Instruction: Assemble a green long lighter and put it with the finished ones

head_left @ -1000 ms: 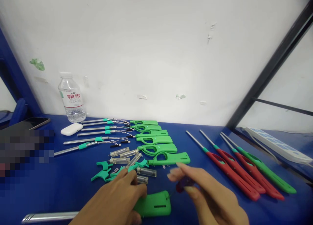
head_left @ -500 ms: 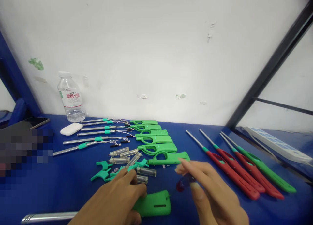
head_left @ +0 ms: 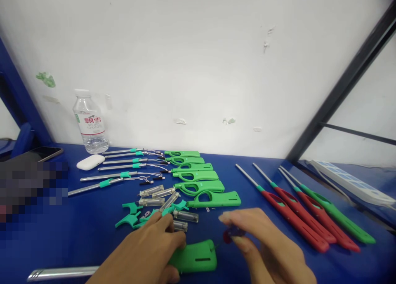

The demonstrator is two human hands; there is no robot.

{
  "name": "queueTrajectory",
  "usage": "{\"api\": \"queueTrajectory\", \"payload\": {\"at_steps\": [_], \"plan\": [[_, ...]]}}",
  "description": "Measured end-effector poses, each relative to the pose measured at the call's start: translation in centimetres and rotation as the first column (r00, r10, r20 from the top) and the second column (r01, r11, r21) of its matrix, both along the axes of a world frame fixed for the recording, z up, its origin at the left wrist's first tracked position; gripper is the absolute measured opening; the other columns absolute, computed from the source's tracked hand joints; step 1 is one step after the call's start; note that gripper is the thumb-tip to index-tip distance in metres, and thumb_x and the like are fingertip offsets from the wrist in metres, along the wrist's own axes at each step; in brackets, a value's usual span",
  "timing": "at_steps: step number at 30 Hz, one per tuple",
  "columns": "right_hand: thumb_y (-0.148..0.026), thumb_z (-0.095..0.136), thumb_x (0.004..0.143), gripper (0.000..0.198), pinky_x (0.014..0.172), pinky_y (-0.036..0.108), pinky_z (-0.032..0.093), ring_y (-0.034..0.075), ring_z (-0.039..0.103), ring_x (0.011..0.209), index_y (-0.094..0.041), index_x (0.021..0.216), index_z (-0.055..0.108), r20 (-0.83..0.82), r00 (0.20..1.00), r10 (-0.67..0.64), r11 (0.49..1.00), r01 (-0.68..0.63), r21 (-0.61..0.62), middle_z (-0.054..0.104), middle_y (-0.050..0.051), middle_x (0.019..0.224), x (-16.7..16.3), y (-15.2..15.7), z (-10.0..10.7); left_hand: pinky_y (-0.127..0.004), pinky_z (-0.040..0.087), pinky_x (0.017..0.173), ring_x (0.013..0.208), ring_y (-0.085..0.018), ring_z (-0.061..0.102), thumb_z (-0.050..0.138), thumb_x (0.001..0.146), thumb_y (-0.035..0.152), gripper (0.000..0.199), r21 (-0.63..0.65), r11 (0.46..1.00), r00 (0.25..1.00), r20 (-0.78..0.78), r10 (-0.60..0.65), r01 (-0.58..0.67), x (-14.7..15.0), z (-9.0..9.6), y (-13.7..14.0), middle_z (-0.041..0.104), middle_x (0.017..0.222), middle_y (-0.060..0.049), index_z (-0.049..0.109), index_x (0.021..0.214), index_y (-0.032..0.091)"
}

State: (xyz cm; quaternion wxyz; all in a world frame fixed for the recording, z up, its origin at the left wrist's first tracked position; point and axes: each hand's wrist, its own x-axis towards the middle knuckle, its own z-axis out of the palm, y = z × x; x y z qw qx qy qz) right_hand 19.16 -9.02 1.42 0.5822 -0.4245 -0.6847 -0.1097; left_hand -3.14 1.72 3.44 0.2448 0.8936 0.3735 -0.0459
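My left hand [head_left: 151,247] is closed around a green gas lighter [head_left: 198,257] lying on the blue table. The lighter's metal tube [head_left: 62,273] sticks out to the left, and its middle is hidden under my palm. Between thumb and forefinger, my right hand [head_left: 266,247] pinches a small screwdriver [head_left: 229,235] with a red and dark blue handle. Its thin shaft points left at the butt end of the lighter; whether the tip touches is too blurred to tell. Just beyond my left fingers lie clear fuel tanks [head_left: 185,216] and teal plastic triggers [head_left: 128,221].
Several green lighter shells [head_left: 213,198] lie in a column, with metal tubes and wires [head_left: 93,188] to their left. Assembled red lighters [head_left: 293,220] and a green one [head_left: 337,214] rest at right. A water bottle [head_left: 89,127], white case [head_left: 90,162] and power strip [head_left: 352,181] stand farther out.
The fingers of my right hand have shifted on the screwdriver, with the forefinger slightly lower and more curled. My left hand and the lighter have stayed in place.
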Motion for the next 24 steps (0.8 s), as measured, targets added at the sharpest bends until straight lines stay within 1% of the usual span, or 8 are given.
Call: {"api": "queueTrajectory", "payload": {"at_steps": [4, 7, 10, 15, 17, 20, 22, 24], "plan": [[-0.004, 0.088, 0.098, 0.043, 0.066, 0.025, 0.066, 0.016, 0.074, 0.080, -0.027, 0.134, 0.081, 0.014, 0.999, 0.037, 0.996, -0.038, 0.076, 0.084, -0.002, 0.096, 0.5, 0.2, 0.1, -0.053, 0.052, 0.130, 0.147, -0.038, 0.070, 0.070, 0.085, 0.011, 0.049, -0.001, 1.000, 1.000, -0.017, -0.019, 0.019, 0.3, 0.5, -0.1, 0.080, 0.144, -0.005, 0.086, 0.125, 0.033], [-0.012, 0.077, 0.109, 0.034, 0.076, 0.026, 0.069, 0.017, 0.078, 0.091, -0.028, 0.139, 0.081, 0.047, 0.999, 0.015, 1.000, -0.015, 0.016, 0.085, 0.002, 0.108, 0.5, 0.0, 0.1, -0.054, 0.052, 0.130, 0.150, -0.039, 0.068, 0.072, 0.086, 0.011, 0.049, -0.012, 1.000, 0.999, -0.053, -0.009, 0.009, 0.5, 1.0, -0.3, 0.080, 0.146, -0.005, 0.086, 0.129, 0.032], [-0.006, 0.067, 0.112, 0.039, 0.090, 0.030, 0.070, 0.019, 0.082, 0.104, -0.028, 0.142, 0.078, 0.000, 1.000, 0.009, 0.999, -0.009, -0.037, 0.086, 0.004, 0.120, 0.2, -0.1, 0.0, -0.053, 0.052, 0.130, 0.159, -0.041, 0.061, 0.071, 0.090, 0.010, 0.051, -0.013, 1.000, 0.999, -0.034, 0.013, -0.014, 0.3, 1.6, -0.5, 0.077, 0.153, -0.005, 0.085, 0.133, 0.033], [-0.003, 0.082, 0.102, 0.043, 0.071, 0.022, 0.067, 0.014, 0.075, 0.084, -0.026, 0.138, 0.079, -0.026, 0.997, 0.073, 0.996, -0.071, 0.053, 0.079, 0.000, 0.100, 0.5, 0.1, -0.1, -0.051, 0.050, 0.132, 0.157, -0.038, 0.063, 0.068, 0.090, 0.005, 0.051, -0.017, 1.000, 1.000, -0.003, 0.017, -0.017, 0.1, 1.9, -0.8, 0.079, 0.149, -0.005, 0.086, 0.131, 0.030], [-0.005, 0.077, 0.106, 0.042, 0.077, 0.024, 0.069, 0.015, 0.078, 0.092, -0.025, 0.143, 0.078, 0.029, 0.996, 0.082, 0.996, -0.083, 0.021, 0.081, 0.002, 0.109, 0.6, 0.1, 0.0, -0.050, 0.050, 0.131, 0.154, -0.037, 0.066, 0.068, 0.090, 0.005, 0.052, 0.014, 1.000, 1.000, 0.007, 0.003, -0.003, 0.2, 1.7, -0.6, 0.079, 0.148, -0.004, 0.086, 0.131, 0.031], [-0.005, 0.067, 0.112, 0.042, 0.091, 0.028, 0.071, 0.018, 0.084, 0.108, -0.024, 0.149, 0.074, 0.058, 0.993, 0.104, 0.993, -0.101, -0.054, 0.086, 0.006, 0.124, 0.5, 0.1, -0.1, -0.050, 0.054, 0.127, 0.144, -0.038, 0.073, 0.073, 0.085, 0.004, 0.052, 0.046, 0.998, 0.998, -0.055, -0.035, 0.038, 0.3, 1.5, -0.5, 0.081, 0.147, -0.006, 0.086, 0.129, 0.029], [-0.002, 0.069, 0.110, 0.042, 0.089, 0.029, 0.072, 0.018, 0.085, 0.103, -0.024, 0.146, 0.074, 0.008, 0.992, 0.123, 0.992, -0.123, -0.027, 0.088, 0.004, 0.119, 0.3, 0.1, -0.3, -0.048, 0.054, 0.127, 0.144, -0.037, 0.074, 0.072, 0.086, 0.003, 0.052, 0.069, 0.997, 0.999, -0.016, -0.038, 0.039, 0.1, 1.5, -0.7, 0.081, 0.147, -0.006, 0.086, 0.130, 0.029], [-0.002, 0.080, 0.105, 0.043, 0.078, 0.027, 0.070, 0.016, 0.081, 0.089, -0.025, 0.140, 0.075, -0.052, 0.992, 0.115, 0.993, -0.113, 0.037, 0.087, 0.000, 0.108, 0.2, 0.2, -0.5, -0.047, 0.054, 0.127, 0.144, -0.035, 0.074, 0.071, 0.088, 0.003, 0.051, 0.081, 0.996, 0.998, 0.044, -0.034, 0.031, -0.3, 1.5, -0.9, 0.081, 0.147, -0.004, 0.086, 0.129, 0.030]]}}
